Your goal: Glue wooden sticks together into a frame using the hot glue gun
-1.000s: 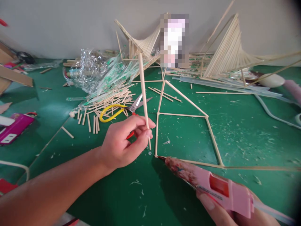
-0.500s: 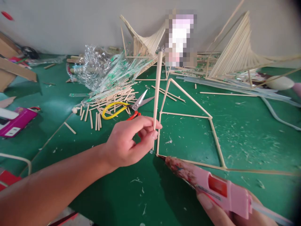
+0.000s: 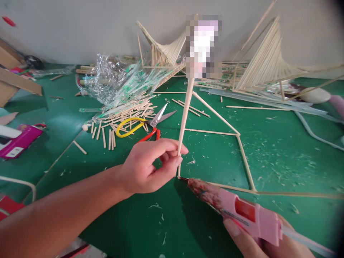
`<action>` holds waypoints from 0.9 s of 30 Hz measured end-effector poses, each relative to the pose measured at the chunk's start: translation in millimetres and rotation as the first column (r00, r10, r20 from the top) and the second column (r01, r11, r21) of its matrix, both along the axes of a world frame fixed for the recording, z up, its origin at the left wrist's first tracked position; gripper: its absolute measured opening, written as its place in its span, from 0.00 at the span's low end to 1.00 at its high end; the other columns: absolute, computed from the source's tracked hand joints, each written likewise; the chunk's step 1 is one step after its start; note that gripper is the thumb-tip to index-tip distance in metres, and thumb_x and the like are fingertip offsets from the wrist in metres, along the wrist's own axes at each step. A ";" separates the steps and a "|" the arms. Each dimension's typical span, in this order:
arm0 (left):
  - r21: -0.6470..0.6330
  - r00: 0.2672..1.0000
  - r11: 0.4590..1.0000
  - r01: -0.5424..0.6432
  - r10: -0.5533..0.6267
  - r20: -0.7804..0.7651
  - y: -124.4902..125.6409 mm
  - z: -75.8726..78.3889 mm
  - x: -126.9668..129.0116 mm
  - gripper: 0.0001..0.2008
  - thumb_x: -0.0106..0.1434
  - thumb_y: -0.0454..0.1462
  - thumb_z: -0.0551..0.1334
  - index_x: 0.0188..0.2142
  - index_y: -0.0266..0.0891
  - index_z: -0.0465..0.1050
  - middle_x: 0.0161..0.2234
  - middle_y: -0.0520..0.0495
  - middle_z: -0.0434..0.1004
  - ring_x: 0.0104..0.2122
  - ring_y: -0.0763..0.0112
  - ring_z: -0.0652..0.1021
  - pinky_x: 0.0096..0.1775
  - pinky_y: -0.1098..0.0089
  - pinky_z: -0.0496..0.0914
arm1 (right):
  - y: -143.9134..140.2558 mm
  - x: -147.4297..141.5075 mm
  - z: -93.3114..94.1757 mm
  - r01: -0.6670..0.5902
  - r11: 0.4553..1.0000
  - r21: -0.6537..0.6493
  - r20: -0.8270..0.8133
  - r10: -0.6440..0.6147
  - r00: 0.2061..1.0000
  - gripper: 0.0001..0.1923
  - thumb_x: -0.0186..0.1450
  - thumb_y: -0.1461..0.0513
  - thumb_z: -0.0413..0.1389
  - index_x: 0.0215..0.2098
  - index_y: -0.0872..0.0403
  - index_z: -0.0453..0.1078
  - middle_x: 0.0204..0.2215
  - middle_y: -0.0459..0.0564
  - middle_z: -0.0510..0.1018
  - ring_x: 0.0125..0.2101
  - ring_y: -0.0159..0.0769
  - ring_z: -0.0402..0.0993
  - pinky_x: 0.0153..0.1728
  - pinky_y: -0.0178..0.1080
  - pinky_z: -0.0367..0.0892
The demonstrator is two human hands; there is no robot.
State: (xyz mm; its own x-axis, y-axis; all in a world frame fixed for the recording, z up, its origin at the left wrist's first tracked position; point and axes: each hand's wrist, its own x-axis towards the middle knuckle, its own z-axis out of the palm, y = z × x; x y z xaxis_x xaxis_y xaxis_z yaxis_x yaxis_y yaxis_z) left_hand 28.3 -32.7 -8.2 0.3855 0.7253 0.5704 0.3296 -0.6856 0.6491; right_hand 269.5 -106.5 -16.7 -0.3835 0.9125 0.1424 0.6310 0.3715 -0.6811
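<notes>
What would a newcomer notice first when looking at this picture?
Near the middle, the left hand pinches a thin wooden stick almost upright over the corner of a flat stick frame on the green table. At lower right, the right hand aims a pink glue gun at that corner.

Green table (image 3: 80, 150): stick frame (image 3: 242, 150), scissors (image 3: 150, 125), cut sticks (image 3: 120, 114), plastic wrappers (image 3: 113, 80)

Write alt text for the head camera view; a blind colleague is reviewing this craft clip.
A left hand pinches a thin wooden stick nearly upright at the corner of a flat stick frame on a green mat, while the right hand aims a pink glue gun at that corner. Scissors, cut sticks and finished stick models lie behind.
</notes>
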 end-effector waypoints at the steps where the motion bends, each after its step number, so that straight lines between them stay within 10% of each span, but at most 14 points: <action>1: 0.002 1.000 1.000 0.011 -0.011 -0.004 -0.3 0.3 0.6 0.07 0.61 0.28 0.58 0.38 0.36 0.70 0.27 0.49 0.79 0.24 0.75 0.78 0.27 0.77 0.75 | 1.1 1.3 0.4 -0.032 0.999 0.000 0.017 0.032 0.999 0.20 0.65 0.57 0.53 0.55 0.40 0.70 0.33 0.42 0.85 0.25 0.39 0.81 0.39 0.39 0.79; 8: 0.031 0.998 0.997 0.070 -0.070 0.001 -0.2 0.4 4.0 0.07 0.61 0.28 0.58 0.39 0.36 0.70 0.28 0.47 0.79 0.26 0.72 0.80 0.31 0.75 0.77 | 3.8 5.1 1.1 -0.118 0.993 -0.006 0.047 0.118 0.992 0.26 0.64 0.60 0.54 0.60 0.38 0.63 0.53 0.39 0.76 0.48 0.43 0.76 0.48 0.39 0.73; 27: 0.157 0.955 0.982 -0.105 0.056 0.290 -5.1 -13.5 16.2 0.09 0.59 0.27 0.59 0.39 0.36 0.72 0.34 0.46 0.80 0.23 0.77 0.76 0.22 0.78 0.72 | -2.9 4.7 2.2 -0.104 0.991 -0.090 0.004 0.104 0.995 0.23 0.67 0.59 0.50 0.61 0.42 0.64 0.56 0.45 0.73 0.53 0.44 0.72 0.51 0.43 0.69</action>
